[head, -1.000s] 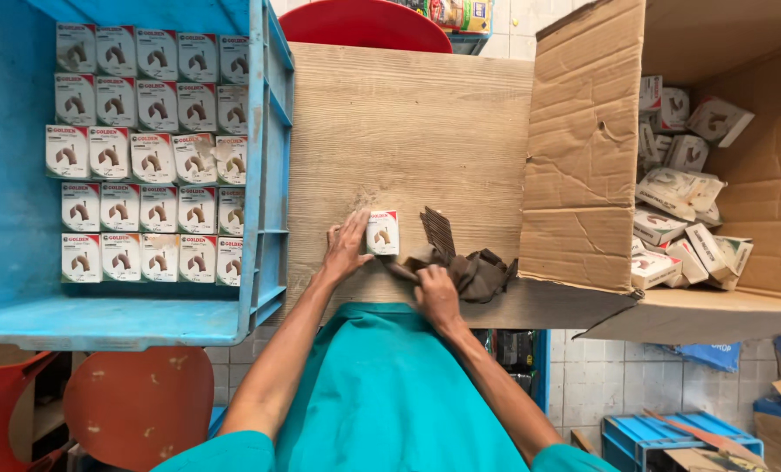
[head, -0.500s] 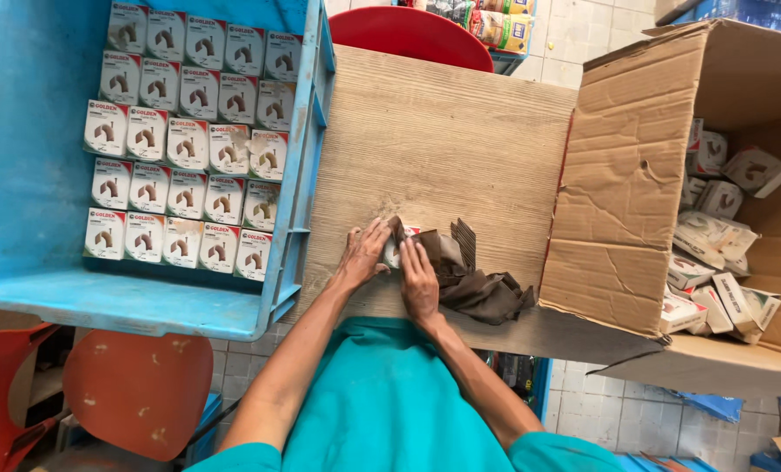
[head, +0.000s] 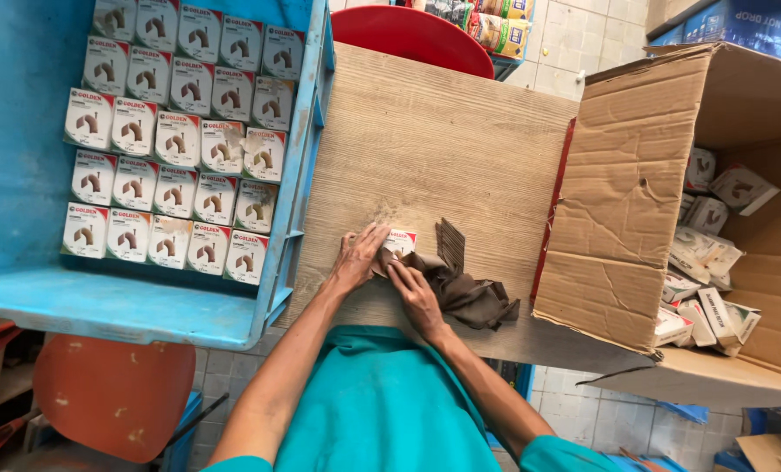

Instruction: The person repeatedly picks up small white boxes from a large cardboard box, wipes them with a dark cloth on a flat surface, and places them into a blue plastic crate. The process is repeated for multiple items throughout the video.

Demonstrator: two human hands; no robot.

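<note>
A small white box (head: pixel 401 240) with a red top band lies on the wooden table (head: pixel 434 140), near its front edge. My left hand (head: pixel 357 256) rests against the box's left side and holds it in place. My right hand (head: pixel 415 293) presses a dark brown cloth (head: pixel 465 293) onto the lower part of the box, covering much of it. The cloth trails to the right across the table.
A blue plastic crate (head: pixel 23 175) at the left holds rows of several matching small boxes (head: pixel 173 140). An open cardboard carton (head: pixel 635 201) at the right holds loose boxes (head: pixel 701 253) of the same kind. A red round seat (head: pixel 408 31) lies beyond the table; orange stools (head: pixel 115 393) stand below.
My right hand brought the cloth from beside the box onto it and drew it down over the box. My left hand stayed at the box's left side. The camera view shifted slightly.
</note>
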